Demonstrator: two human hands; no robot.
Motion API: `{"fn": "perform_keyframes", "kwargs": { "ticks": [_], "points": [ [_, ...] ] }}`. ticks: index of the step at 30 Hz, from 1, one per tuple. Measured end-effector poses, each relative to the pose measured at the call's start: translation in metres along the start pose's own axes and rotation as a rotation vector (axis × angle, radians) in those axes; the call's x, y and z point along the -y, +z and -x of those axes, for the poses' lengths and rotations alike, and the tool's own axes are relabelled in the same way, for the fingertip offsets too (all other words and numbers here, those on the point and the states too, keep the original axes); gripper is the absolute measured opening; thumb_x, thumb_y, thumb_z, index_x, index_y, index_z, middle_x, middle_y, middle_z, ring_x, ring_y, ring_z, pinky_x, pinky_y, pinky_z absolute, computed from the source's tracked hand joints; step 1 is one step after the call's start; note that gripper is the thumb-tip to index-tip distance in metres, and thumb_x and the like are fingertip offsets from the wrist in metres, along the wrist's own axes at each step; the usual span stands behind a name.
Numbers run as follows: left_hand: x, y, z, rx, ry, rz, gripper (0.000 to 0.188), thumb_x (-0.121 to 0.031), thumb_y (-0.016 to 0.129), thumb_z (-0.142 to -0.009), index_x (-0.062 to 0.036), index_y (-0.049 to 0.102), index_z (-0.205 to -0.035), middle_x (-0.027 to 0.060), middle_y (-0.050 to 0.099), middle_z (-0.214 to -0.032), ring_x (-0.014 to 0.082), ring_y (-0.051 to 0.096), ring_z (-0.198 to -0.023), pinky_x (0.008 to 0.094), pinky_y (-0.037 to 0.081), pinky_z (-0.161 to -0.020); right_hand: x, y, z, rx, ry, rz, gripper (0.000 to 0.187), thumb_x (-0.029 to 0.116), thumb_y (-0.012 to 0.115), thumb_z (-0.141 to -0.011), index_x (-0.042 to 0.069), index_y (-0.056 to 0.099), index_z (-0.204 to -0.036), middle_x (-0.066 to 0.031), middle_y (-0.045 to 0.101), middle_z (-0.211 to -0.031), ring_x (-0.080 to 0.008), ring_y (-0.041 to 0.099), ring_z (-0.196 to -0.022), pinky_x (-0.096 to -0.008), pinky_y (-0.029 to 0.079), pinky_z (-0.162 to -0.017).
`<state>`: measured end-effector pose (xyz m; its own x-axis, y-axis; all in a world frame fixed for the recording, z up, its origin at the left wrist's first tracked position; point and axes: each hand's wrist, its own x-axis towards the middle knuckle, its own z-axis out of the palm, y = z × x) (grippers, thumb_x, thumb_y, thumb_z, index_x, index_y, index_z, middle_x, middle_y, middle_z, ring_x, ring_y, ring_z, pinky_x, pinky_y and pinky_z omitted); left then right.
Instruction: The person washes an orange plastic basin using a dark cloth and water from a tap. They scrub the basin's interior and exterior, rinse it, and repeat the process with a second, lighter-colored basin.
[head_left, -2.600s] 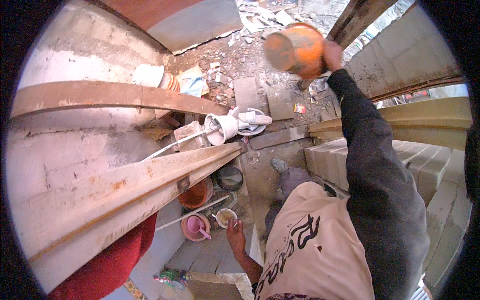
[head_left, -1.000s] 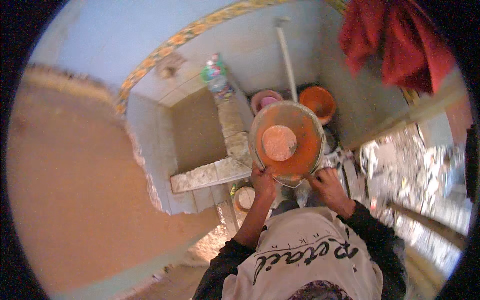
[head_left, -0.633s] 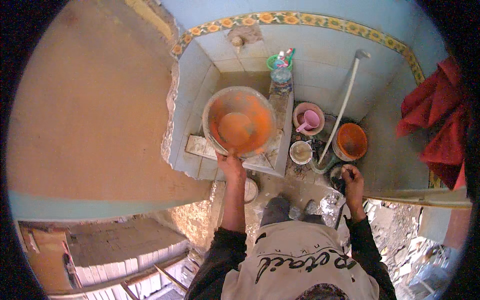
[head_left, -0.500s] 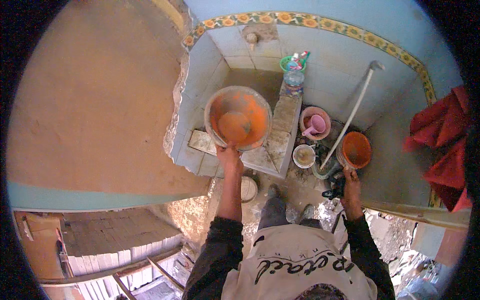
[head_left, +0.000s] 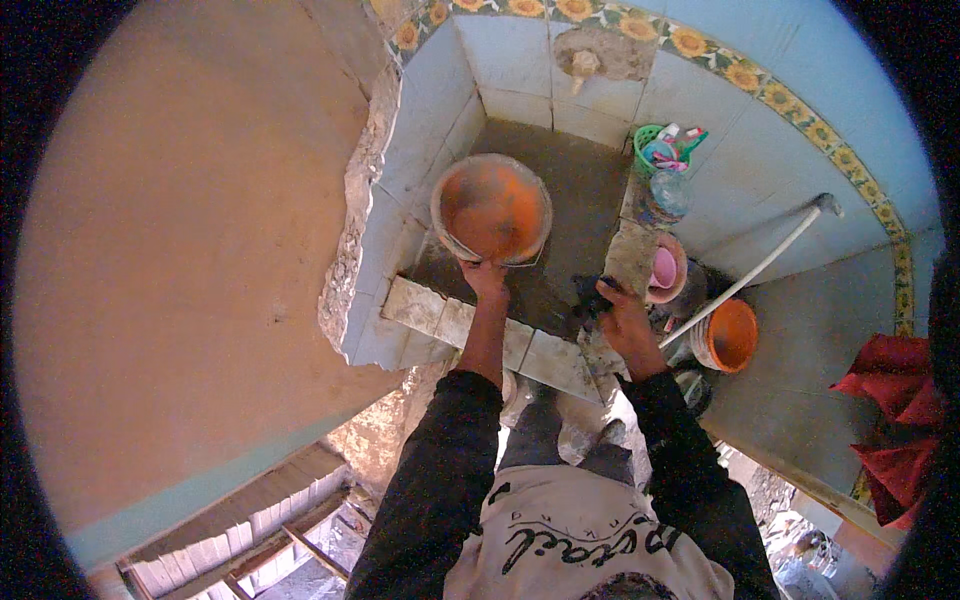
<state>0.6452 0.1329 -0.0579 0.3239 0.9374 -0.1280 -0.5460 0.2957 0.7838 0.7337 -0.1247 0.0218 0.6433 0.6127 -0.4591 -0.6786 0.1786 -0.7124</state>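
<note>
My left hand [head_left: 485,277] is closed on the near rim of an orange bucket [head_left: 495,212], where a thin wire handle hangs. The bucket tilts its dusty mouth toward me above a tiled basin [head_left: 535,358] with dark grey contents. To the right, my right hand [head_left: 628,318] is closed round a black, limp, crumpled thing [head_left: 590,296]. Whether that is a cloth or a glove I cannot tell. This hand is over the basin's right side, next to its worn ledge [head_left: 628,258].
Right of the basin stand a pink bowl with a pink dipper [head_left: 664,268] and a second orange bucket [head_left: 733,335]. A white pipe [head_left: 745,268] leans on the wall. On the ledge sit a clear bottle [head_left: 668,192] and a green basket [head_left: 647,140]. Red cloth [head_left: 895,385] hangs at right.
My right hand has moved left from beside the second orange bucket to the basin, carrying the black thing. My left hand still grips its bucket, now further over the basin. The view has shifted.
</note>
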Motion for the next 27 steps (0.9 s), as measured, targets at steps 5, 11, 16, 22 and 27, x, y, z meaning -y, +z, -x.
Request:
{"fn": "perform_keyframes", "kwargs": {
  "ticks": [5,11,16,22,27],
  "points": [
    [0.039,0.02,-0.005,-0.062,-0.227,-0.088,0.06,-0.003,0.073,-0.089,-0.0156,0.047,-0.142,0.0085,0.057,-0.138,0.027,0.064,-0.112,0.0452,0.058,-0.086,-0.055,-0.009,-0.114,-0.296,-0.417,0.593,0.029,0.016,0.074,-0.094,0.01,0.067,-0.121,-0.0055,0.071,-0.105,-0.0248,0.067,-0.096,-0.0373,0.053,-0.081],
    [0.098,-0.1,-0.079,-0.004,-0.219,-0.358,0.052,-0.012,0.071,-0.092,-0.0164,0.05,-0.14,0.009,0.06,-0.135,0.0291,0.065,-0.11,0.05,0.059,-0.083,-0.132,0.04,-0.159,-0.487,-0.454,1.253,0.032,0.015,0.071,-0.095,0.011,0.064,-0.127,-0.0068,0.071,-0.104,-0.0258,0.067,-0.1,-0.0382,0.053,-0.082],
    [0.135,-0.139,-0.068,-0.078,-0.433,-0.043,0.044,-0.024,0.066,-0.097,-0.0139,0.055,-0.138,0.0084,0.067,-0.125,0.0295,0.067,-0.106,0.0473,0.059,-0.083,-0.144,0.06,-0.149,-0.366,-0.07,0.528,0.033,0.013,0.065,-0.098,0.01,0.063,-0.131,-0.0083,0.071,-0.11,-0.0267,0.067,-0.105,-0.0403,0.055,-0.088],
    [0.108,-0.054,-0.032,-0.188,-0.465,-0.263,0.039,-0.024,0.065,-0.098,-0.0099,0.06,-0.134,0.0104,0.071,-0.119,0.0302,0.07,-0.1,0.0456,0.059,-0.081,-0.112,0.108,-0.158,-0.124,-0.642,0.889,0.027,0.015,0.059,-0.101,0.01,0.063,-0.127,-0.0149,0.071,-0.112,-0.0324,0.07,-0.102,-0.0459,0.057,-0.085],
    [0.094,-0.048,-0.022,-0.123,-0.361,-0.595,0.038,-0.024,0.066,-0.098,-0.0069,0.062,-0.132,0.0123,0.073,-0.114,0.0307,0.072,-0.097,0.0445,0.059,-0.08,-0.068,0.075,-0.195,-0.063,-0.308,1.588,0.025,0.019,0.053,-0.102,0.007,0.065,-0.121,-0.0239,0.071,-0.108,-0.0438,0.069,-0.096,-0.0512,0.056,-0.082]
  ]
}}
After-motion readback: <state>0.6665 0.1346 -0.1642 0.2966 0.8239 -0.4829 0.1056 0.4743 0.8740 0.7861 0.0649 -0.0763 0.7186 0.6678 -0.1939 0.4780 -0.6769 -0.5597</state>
